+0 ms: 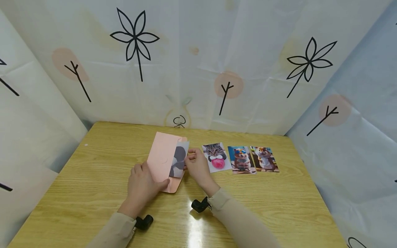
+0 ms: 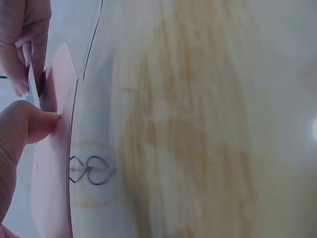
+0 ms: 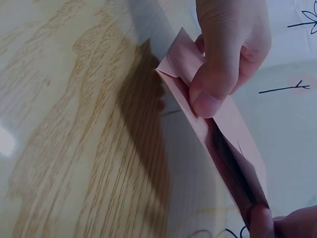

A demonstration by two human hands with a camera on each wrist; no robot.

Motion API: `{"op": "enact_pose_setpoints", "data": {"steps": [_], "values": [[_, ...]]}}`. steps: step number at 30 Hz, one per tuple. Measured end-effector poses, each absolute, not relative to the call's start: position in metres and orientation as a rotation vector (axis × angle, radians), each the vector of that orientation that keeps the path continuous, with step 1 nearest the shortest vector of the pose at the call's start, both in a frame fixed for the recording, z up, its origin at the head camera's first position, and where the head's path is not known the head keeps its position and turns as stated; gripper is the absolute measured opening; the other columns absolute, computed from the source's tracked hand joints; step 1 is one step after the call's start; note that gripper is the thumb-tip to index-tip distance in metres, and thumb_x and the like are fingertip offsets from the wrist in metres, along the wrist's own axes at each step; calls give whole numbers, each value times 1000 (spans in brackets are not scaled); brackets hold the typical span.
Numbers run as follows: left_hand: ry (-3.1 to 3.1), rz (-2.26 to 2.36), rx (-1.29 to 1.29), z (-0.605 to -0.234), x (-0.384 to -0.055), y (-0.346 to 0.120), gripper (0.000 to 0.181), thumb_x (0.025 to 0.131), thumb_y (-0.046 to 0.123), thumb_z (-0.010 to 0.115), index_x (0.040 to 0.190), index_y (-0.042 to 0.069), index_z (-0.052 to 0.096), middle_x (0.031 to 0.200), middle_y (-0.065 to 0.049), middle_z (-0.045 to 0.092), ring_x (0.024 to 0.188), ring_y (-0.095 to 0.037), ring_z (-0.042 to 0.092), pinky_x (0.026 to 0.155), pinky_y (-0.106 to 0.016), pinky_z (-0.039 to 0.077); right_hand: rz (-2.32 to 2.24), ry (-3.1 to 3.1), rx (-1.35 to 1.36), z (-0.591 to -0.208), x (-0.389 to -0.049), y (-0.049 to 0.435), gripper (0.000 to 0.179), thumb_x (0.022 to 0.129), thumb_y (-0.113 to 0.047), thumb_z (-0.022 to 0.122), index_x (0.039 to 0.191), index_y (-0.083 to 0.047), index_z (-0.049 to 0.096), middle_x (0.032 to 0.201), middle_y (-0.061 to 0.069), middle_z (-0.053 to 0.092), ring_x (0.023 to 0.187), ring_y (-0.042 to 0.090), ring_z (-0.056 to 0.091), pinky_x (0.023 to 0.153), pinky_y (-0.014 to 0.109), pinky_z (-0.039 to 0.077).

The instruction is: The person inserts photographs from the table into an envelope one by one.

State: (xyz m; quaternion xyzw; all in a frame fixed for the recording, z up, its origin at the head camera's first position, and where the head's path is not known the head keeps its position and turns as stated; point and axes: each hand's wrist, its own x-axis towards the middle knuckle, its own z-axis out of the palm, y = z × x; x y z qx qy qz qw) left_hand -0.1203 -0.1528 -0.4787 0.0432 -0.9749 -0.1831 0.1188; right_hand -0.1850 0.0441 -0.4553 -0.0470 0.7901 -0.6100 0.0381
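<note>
Beige sleeves are seen nearest, the left sleeve (image 1: 113,230) behind the left hand and the right sleeve (image 1: 245,220) behind the right, with a black wrist device (image 1: 144,223) and a second black device (image 1: 200,205) worn just beyond the cuffs. By the left hand (image 1: 142,186), a pink envelope (image 1: 159,158) is gripped at its near left part, the thumb laid over the front and the fingers curled about the left edge; by this the envelope is presumably steadied and its mouth turned toward the other hand. Between the two hands, a grey-and-white picture card (image 1: 179,162) is lodged partly inside the envelope, its right portion left showing. That free edge is pinched between the thumb and fingers of the right hand (image 1: 200,168), probably because it is the only part that can be reached. Just beyond and to the right of the right hand, a cat photo (image 1: 216,156), a sunglasses-animal photo (image 1: 241,160) and another animal photo (image 1: 265,158) are laid in a row on the wooden table (image 1: 93,179), face up and untouched, seemingly so that each can be seen. Farthest from both hands, a pale printed cloth (image 1: 186,51) is hung behind the table, apparently as a screen.
</note>
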Motion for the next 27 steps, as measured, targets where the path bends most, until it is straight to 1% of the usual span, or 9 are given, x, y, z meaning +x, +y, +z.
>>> {"op": "enact_pose_setpoints", "data": {"steps": [9,14,20,27], "values": [[-2858,-536,141,-475,-118,-149,104,58,65,78,116,-15,45,98,-27,44,88,-40,46,70,-50,42,-1858,2400,-46,-459,-191,39,35,91,-3,62,124,-3,51,91,10,62,63,22,67,57,35,56],[-2870,-539,148,-476,-118,-148,104,58,65,77,117,-14,44,100,-26,44,89,-39,45,71,-49,42,-1822,2407,-49,-460,-193,35,33,92,-4,61,122,-3,51,89,9,63,64,23,67,56,34,56],[-2864,-547,128,-476,-118,-146,106,59,65,77,120,-13,43,102,-26,44,91,-39,45,73,-49,41,-1792,2414,-47,-459,-195,28,32,91,-4,62,121,-3,51,86,7,64,62,19,65,54,31,55],[-2843,-567,104,-475,-115,-143,106,59,66,78,121,-13,44,99,-24,43,90,-38,45,71,-48,41,-1831,2340,-51,-458,-195,25,34,91,-2,58,125,-3,51,89,8,62,62,18,64,55,31,55]]}}
